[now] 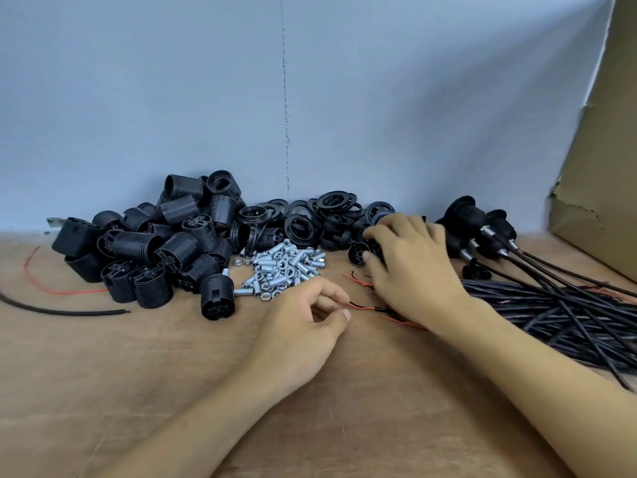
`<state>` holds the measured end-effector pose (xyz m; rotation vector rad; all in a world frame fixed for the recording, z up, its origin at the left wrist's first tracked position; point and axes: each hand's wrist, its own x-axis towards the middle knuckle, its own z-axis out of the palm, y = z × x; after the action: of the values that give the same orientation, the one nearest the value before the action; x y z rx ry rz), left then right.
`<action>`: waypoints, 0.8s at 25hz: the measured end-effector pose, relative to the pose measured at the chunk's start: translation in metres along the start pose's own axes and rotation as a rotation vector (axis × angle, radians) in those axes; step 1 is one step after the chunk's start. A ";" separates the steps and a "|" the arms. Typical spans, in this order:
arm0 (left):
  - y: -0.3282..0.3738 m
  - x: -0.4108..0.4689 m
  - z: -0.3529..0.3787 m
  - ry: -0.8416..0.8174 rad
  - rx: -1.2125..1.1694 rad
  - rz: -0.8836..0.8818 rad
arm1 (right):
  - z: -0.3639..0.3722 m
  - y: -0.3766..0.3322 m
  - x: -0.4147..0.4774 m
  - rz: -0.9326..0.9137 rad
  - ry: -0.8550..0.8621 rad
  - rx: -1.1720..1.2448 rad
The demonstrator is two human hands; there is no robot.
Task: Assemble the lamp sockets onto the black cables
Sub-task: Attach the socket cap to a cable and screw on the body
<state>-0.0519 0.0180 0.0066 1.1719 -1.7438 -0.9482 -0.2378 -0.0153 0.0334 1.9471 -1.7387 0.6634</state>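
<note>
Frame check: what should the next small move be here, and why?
Probably the right hand should lift the black cap its fingers curl round and carry it to the cable end. The left hand pinches that cable's red wire tips, presenting them, and no cap sits on it yet. The grip on the cap is partly hidden, so this is a judgement.

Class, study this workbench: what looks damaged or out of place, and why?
The cardboard sheet at the right has a ragged, torn edge. At far left, a short black cable piece and a loose red wire lie alone, away from the cable bundle on the right, like offcuts.
</note>
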 end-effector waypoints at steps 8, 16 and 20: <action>0.001 -0.002 0.004 0.057 0.140 0.079 | 0.016 -0.013 -0.014 -0.094 -0.249 -0.010; -0.002 0.002 -0.024 0.246 0.579 0.159 | 0.006 -0.015 -0.020 -0.163 -0.227 0.064; -0.001 0.003 -0.031 0.271 0.591 0.067 | -0.001 -0.019 -0.020 -0.177 -0.208 0.094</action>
<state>-0.0239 0.0099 0.0182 1.5125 -1.8744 -0.2079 -0.2213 0.0031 0.0211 2.2735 -1.6511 0.5031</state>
